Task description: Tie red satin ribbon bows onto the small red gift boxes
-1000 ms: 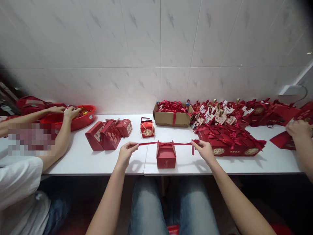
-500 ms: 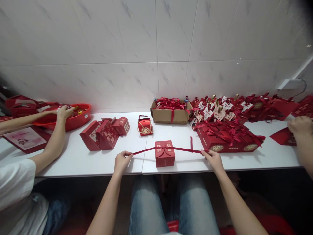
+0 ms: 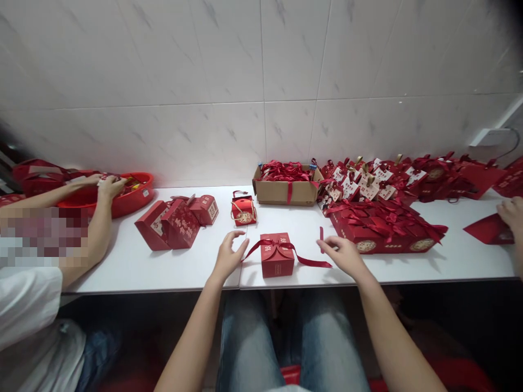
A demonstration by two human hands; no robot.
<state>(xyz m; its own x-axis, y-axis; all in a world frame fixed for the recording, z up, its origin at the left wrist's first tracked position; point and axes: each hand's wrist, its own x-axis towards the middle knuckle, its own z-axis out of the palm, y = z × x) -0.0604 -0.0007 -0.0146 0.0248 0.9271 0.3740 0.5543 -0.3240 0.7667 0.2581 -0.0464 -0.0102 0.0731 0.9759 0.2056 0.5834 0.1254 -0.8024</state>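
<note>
A small red gift box (image 3: 277, 261) with gold lettering stands in front of me, and a dark red ribbon (image 3: 303, 261) crosses its top, tied at the middle. One ribbon tail droops left, its end close to my left hand (image 3: 229, 255), whose thumb and fingers are apart; whether the tail brushes them I cannot tell. The other tail lies loose on the table to the right. My right hand (image 3: 344, 254) is beside it, thumb and fingers stretched out with a small gap, at a short loose strip of ribbon (image 3: 321, 233).
Behind the box sit a carton of ribbons (image 3: 281, 191) and a small red box with a cord (image 3: 244, 211). Ribboned boxes fill a red tray (image 3: 378, 245) on the right. Folded red boxes (image 3: 180, 226) lie left. Co-workers' hands show by a red basin (image 3: 134, 202) and at far right.
Both hands have let go of the ribbon tails and moved inward. The ribbon, stretched straight before, now hangs slack and curved. The co-worker's hand at far right has shifted right with a red piece.
</note>
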